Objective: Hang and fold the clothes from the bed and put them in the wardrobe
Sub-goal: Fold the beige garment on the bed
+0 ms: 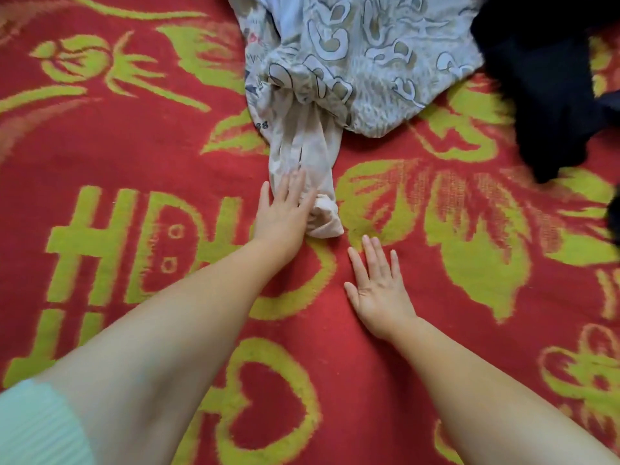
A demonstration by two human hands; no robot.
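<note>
Two hands lie flat on the red blanket (134,156): the left hand (281,209), fingers straight, presses the cream garment (302,156); the right hand (379,280), fingers spread, rests just beside that garment.

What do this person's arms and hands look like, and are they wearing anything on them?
Both arms are bare from above the elbow down to the fingertips. The left hand and right hand have no gloves, and no rings, watch or bracelets show. The only clothing in view is a pale mint-green ribbed sleeve on the left upper arm, at the lower left corner of the picture.
</note>
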